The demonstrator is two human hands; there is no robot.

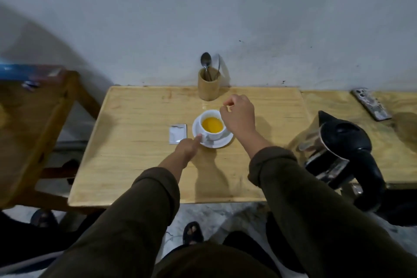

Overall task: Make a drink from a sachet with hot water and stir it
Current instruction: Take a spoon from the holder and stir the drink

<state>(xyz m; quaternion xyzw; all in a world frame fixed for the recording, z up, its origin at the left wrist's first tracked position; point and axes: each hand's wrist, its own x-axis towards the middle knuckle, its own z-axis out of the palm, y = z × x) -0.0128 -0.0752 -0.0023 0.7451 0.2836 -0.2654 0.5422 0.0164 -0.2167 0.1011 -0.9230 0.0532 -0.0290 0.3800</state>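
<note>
A white cup [214, 134] of orange-yellow drink [211, 125] stands on a white saucer [222, 142] in the middle of the wooden table. My left hand [186, 150] reaches in from the front, its thumb on the saucer's near-left rim beside the cup; the other fingers are hidden. Just above the cup's right rim hovers my right hand [239, 117], fingers curled into a pinch with nothing visible between them. An open silvery sachet [177, 133] lies flat to the left of the saucer. No spoon shows in the cup.
A bamboo holder [208, 86] with spoons [205, 61] stands behind the cup against the wall. A black electric kettle [343, 156] sits at the right on the table edge [167, 202]. A phone [371, 107] lies far right. A wooden chair [33, 124] stands at the left.
</note>
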